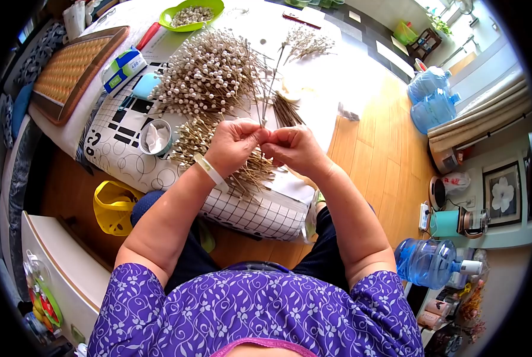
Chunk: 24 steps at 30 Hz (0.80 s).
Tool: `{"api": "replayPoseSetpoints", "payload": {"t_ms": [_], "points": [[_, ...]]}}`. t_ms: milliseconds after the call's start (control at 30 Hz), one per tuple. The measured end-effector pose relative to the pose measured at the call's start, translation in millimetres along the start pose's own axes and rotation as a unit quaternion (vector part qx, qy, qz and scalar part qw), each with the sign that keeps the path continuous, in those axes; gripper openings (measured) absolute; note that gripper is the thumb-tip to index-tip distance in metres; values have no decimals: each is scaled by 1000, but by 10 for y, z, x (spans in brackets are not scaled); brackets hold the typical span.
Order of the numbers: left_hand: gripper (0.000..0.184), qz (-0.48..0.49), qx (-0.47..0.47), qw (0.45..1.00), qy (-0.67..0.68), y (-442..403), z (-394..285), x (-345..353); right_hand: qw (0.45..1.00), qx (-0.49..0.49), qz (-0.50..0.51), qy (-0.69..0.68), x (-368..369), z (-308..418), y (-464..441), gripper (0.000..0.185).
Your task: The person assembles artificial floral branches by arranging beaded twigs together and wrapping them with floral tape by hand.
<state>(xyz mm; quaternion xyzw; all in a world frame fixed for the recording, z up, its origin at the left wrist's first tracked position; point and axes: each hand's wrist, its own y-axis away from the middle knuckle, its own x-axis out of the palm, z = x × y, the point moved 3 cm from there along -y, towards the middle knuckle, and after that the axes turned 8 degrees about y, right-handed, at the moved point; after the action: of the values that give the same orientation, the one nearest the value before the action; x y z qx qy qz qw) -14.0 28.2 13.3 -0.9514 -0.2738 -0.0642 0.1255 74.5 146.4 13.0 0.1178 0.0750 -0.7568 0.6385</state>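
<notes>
My left hand (236, 143) and my right hand (294, 149) meet above the near part of the table. Both are closed in a pinch on the lower end of a thin beaded stem sprig (267, 98), held upright between them. Just beyond stands a large heap of stems tipped with white beads (203, 71). More beaded stems (197, 138) lie beside and under my left forearm. Past my right hand rests a bundle of brown stems (286, 110). A few beaded sprigs (306, 44) spread out farther back. My fingers hide the sprig's bottom end.
A round white tin (155, 137) with white material inside stands left of the heap. Beyond it are a light blue item (145, 87), a tissue pack (123, 70) and a green bowl (218, 7) of beads. Large water bottles (435, 116) stand at the right.
</notes>
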Motion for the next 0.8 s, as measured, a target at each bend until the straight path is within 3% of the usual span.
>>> {"api": "replayPoseSetpoints", "payload": {"t_ms": [200,300,367,433,467,567,633,700,800], "points": [[9,-48,0,999,11,2,-21,-30,995,-5,11,98,5,31,-5,10],[13,-33,-5,999,-17,-20,39,-85,999,-47,4,22,86,101,3,13],[16,-17,-8,999,-45,-22,42,-95,997,-52,-1,52,114,97,7,12],[23,-16,-84,996,36,0,-40,-45,995,-57,-9,83,92,105,14,11],[27,9,-29,997,66,-5,4,-53,997,-39,-16,65,70,99,18,11],[27,22,-69,991,110,13,-49,-20,999,-8,-11,41,41,82,36,11],[21,45,-40,997,56,10,-10,13,999,13,12,34,30,96,40,13],[15,3,-8,1000,25,5,28,-22,1000,21,-2,20,29,153,47,14],[10,-17,-21,997,68,-12,69,-58,1000,17,-15,15,35,108,37,15]]}}
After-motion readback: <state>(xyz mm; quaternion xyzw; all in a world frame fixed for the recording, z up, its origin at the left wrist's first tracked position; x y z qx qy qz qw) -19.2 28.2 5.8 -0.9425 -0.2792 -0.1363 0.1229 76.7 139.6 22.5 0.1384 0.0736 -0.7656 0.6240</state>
